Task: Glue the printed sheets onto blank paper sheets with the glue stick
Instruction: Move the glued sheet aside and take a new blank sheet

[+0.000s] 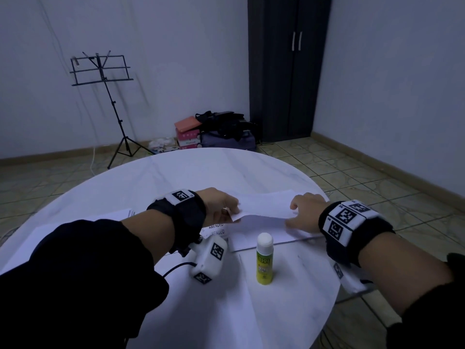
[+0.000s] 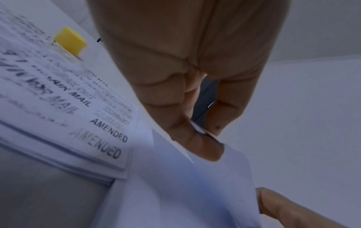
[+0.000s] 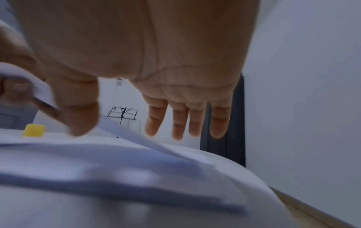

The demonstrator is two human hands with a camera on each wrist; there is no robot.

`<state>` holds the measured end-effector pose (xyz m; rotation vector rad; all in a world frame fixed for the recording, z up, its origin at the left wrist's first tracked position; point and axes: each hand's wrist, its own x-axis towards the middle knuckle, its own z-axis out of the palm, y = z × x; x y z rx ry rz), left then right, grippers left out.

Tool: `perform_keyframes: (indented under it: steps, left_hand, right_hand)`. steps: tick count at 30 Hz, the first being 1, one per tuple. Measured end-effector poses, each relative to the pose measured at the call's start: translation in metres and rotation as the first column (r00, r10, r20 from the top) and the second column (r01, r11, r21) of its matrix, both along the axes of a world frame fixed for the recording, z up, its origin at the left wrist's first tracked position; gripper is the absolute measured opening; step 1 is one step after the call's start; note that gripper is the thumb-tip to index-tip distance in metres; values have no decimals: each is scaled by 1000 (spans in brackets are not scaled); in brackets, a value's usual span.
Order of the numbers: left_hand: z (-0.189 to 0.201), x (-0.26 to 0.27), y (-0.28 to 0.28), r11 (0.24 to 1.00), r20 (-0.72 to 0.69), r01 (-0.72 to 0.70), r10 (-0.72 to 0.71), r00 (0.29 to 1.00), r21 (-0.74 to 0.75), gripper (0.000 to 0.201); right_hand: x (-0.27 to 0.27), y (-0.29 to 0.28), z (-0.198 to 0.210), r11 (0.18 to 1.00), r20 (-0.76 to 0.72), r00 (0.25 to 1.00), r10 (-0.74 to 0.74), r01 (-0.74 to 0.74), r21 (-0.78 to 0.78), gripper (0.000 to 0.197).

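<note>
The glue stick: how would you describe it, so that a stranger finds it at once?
On the round white table, look near the front edge, between the two wrists. The glue stick stands upright there on paper. It alone is yellow-green with a white cap.

Round white table [image 1: 156,177], glue stick [image 1: 264,259] upright, printed sheets [image 1: 216,229], blank paper sheets [image 1: 261,224]

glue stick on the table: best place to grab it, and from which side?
Grip the yellow barrel of the glue stick around its middle, below the white cap, thumb opposite fingers. It stands upright and alone on a paper sheet, so a side approach from the near right looks best. The right hand is nearer, fingers straight; the left hand is pinching the lifted sheet.
</note>
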<state>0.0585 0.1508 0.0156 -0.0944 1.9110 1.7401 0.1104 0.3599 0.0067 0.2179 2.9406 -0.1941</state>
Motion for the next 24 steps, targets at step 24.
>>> perform_keyframes:
  steps: [24]
  left_hand:
    - [9, 146, -193, 973, -185, -221, 231, 955, 72, 41]
  right_hand:
    - [129, -71, 19, 925, 330, 944, -25, 148, -351, 33]
